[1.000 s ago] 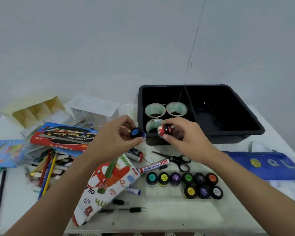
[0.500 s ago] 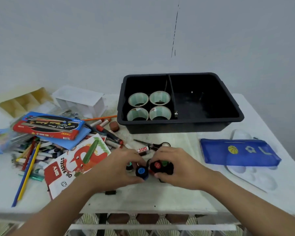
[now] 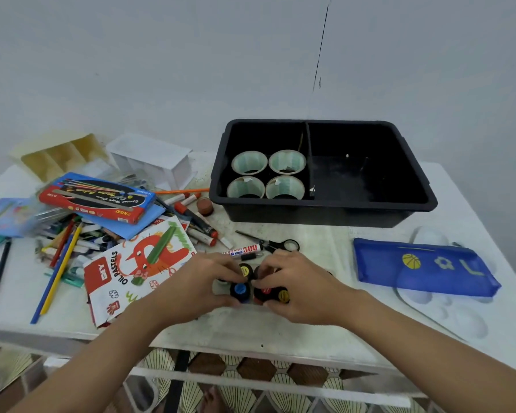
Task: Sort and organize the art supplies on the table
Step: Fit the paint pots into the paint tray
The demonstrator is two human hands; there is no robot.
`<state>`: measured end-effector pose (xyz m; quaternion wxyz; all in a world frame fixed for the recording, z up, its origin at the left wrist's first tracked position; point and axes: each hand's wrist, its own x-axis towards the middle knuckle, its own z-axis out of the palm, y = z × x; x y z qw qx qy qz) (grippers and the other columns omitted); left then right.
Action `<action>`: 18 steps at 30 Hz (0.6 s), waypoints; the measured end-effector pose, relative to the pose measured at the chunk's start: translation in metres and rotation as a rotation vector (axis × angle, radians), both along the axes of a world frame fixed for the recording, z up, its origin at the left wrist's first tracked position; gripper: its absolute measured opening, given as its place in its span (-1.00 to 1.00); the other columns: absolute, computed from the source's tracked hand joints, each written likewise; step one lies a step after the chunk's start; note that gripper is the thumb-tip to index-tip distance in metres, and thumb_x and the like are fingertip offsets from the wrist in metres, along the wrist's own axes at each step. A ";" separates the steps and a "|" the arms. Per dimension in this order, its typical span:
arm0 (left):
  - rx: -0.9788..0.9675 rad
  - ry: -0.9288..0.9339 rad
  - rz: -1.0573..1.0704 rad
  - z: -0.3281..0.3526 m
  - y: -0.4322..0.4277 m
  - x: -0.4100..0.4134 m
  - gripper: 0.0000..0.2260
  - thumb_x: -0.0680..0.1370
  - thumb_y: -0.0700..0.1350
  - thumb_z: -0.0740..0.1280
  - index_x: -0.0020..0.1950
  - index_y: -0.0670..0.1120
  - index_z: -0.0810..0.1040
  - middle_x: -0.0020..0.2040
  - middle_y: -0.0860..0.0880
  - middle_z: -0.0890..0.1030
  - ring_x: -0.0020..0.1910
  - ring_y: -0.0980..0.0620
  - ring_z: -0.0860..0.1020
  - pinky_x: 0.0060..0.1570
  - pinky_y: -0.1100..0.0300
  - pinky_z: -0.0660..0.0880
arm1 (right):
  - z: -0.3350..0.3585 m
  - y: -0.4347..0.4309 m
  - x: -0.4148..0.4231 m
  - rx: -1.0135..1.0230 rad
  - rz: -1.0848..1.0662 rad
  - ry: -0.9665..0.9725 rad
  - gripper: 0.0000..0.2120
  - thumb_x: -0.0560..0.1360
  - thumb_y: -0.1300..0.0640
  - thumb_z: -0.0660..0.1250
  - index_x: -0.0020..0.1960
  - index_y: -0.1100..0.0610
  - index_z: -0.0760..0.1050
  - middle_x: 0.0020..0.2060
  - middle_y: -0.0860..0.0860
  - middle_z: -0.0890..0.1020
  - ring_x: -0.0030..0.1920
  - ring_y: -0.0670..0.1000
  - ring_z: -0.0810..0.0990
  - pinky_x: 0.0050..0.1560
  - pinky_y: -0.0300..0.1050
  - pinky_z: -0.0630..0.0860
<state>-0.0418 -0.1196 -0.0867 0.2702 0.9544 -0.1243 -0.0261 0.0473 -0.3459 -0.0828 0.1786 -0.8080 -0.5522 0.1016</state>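
Small black paint pots with coloured lid labels cluster on the white table near its front edge. My left hand grips the blue-lidded pot, set down among the others. My right hand closes on the red-lidded pot, beside two yellow-lidded pots. Both hands cover most of the cluster. Behind stands a black divided bin with several tape rolls in its left compartment; the right one holds nothing.
An oil pastels box, a red and blue brush case and loose pencils crowd the left. A whiteboard marker and scissors lie just beyond my hands. A blue pencil pouch rests on a white palette at the right.
Both hands came down from in front of the bin to the pot cluster near the table's front edge, bringing the blue and red pots with them. The view also tilted down.
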 end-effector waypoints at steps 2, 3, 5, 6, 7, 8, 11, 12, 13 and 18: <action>-0.022 -0.007 -0.006 -0.002 0.001 -0.001 -0.72 0.43 0.11 0.53 0.11 0.08 0.71 0.06 0.22 0.59 0.04 0.24 0.54 0.03 0.27 0.51 | -0.001 0.001 0.001 -0.007 0.020 -0.005 -0.72 0.50 -0.01 0.40 0.19 0.01 0.66 0.04 -0.07 0.55 0.06 -0.07 0.43 0.08 0.05 0.47; -0.027 -0.010 -0.013 -0.003 0.001 -0.001 -0.75 0.46 0.11 0.50 0.10 0.08 0.71 0.05 0.22 0.58 0.02 0.23 0.54 0.02 0.24 0.51 | -0.001 0.001 0.002 -0.017 0.033 -0.012 -0.73 0.51 0.00 0.40 0.19 0.01 0.66 0.05 -0.07 0.53 0.07 -0.08 0.40 0.08 0.04 0.45; -0.015 -0.034 -0.026 -0.007 0.002 -0.001 -0.84 0.51 0.05 0.47 0.05 0.07 0.73 0.02 0.19 0.58 -0.01 0.22 0.54 -0.01 0.19 0.53 | -0.002 0.002 0.003 -0.048 0.064 -0.031 -0.75 0.54 -0.03 0.38 0.18 0.01 0.65 0.06 -0.08 0.48 0.10 -0.10 0.32 0.09 0.00 0.40; -0.004 -0.049 -0.027 -0.008 0.003 -0.001 -0.87 0.51 0.02 0.48 0.03 0.07 0.73 0.02 0.17 0.57 -0.01 0.22 0.53 -0.01 0.20 0.53 | -0.003 0.003 0.004 -0.061 0.074 -0.041 -0.75 0.55 -0.04 0.37 0.17 0.00 0.65 0.06 -0.09 0.45 0.11 -0.10 0.30 0.09 0.00 0.38; 0.003 -0.061 -0.021 -0.010 0.004 -0.001 -0.89 0.51 0.01 0.48 0.02 0.09 0.73 0.05 0.16 0.56 0.03 0.21 0.51 0.01 0.22 0.52 | -0.004 0.004 0.004 -0.069 0.079 -0.047 -0.76 0.56 -0.05 0.35 0.17 0.00 0.65 0.05 -0.09 0.43 0.11 -0.10 0.28 0.08 0.01 0.37; 0.009 -0.072 -0.013 -0.011 0.005 0.000 -0.89 0.50 0.01 0.49 0.02 0.10 0.73 0.09 0.16 0.55 0.08 0.20 0.50 0.05 0.24 0.50 | -0.005 0.004 0.004 -0.071 0.077 -0.049 -0.76 0.57 -0.06 0.34 0.15 0.00 0.65 0.04 -0.10 0.42 0.12 -0.10 0.28 0.08 0.02 0.36; 0.050 -0.122 -0.023 -0.015 0.008 0.002 -0.87 0.48 0.06 0.48 0.01 0.14 0.73 0.20 0.13 0.57 0.18 0.18 0.43 0.14 0.25 0.38 | -0.007 0.007 0.006 -0.060 0.049 -0.061 -0.75 0.54 -0.13 0.35 0.06 -0.01 0.68 0.03 -0.11 0.41 0.13 -0.06 0.33 0.09 0.04 0.39; 0.064 -0.137 -0.024 -0.016 0.009 0.003 -0.86 0.48 0.08 0.48 0.01 0.16 0.72 0.20 0.15 0.59 0.18 0.19 0.41 0.15 0.24 0.31 | -0.006 0.009 0.007 -0.059 0.030 -0.055 -0.75 0.52 -0.16 0.36 0.01 -0.03 0.69 0.02 -0.12 0.42 0.11 -0.05 0.35 0.09 0.04 0.40; 0.069 -0.147 -0.016 -0.018 0.009 0.003 -0.86 0.47 0.11 0.47 0.01 0.18 0.72 0.19 0.17 0.60 0.18 0.21 0.39 0.15 0.24 0.24 | -0.005 0.011 0.009 -0.057 0.009 -0.039 -0.75 0.49 -0.17 0.38 -0.03 -0.04 0.71 0.01 -0.13 0.43 0.10 -0.05 0.37 0.08 0.04 0.41; 0.056 -0.193 0.044 -0.024 0.010 0.002 -0.69 0.45 0.31 0.31 -0.02 0.18 0.70 0.12 0.26 0.64 0.11 0.24 0.42 0.11 0.22 0.15 | 0.001 0.021 0.015 -0.063 -0.055 0.058 -0.72 0.35 -0.22 0.52 -0.09 -0.05 0.72 -0.02 -0.18 0.45 0.02 -0.13 0.40 0.00 -0.11 0.44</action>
